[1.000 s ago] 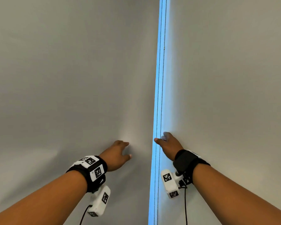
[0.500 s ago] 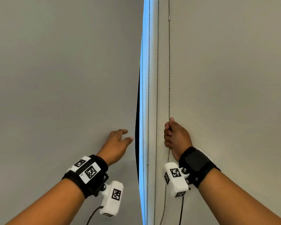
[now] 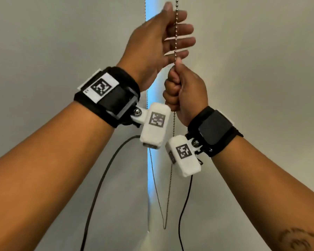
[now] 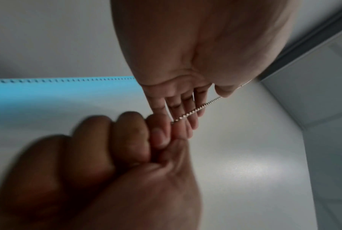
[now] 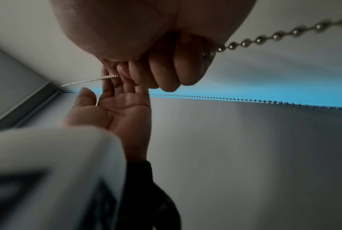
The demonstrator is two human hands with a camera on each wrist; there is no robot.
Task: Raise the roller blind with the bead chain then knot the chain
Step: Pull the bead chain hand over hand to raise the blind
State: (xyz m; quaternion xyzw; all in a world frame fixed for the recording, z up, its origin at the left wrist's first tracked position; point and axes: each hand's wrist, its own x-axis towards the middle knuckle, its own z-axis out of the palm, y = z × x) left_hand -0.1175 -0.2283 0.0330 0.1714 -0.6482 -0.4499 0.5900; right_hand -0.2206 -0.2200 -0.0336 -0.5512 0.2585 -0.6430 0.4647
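Currently both blinds fill the view: the left blind (image 3: 53, 42) and the right blind (image 3: 261, 69), with a thin bright gap (image 3: 150, 178) between them, so the blind looks fully down and raising has barely begun. The bead chain (image 3: 176, 33) hangs in front of that gap; its loop bottoms out low in the head view, below both wrists.

Right hand (image 3: 186, 93): fist wrapped round one strand, thumb on top, forearm angled up. Left hand (image 3: 158, 38): directly above it, fingers spread and nearly straight, the same strand running across them, not yet gripped.

Judgement for the step: close the left hand on that strand before the right lets go, pull straight down, alternate hands. Keep to one strand; the other strand (image 3: 145, 8) reverses direction. Short, even pulls, so the beads stay seated.
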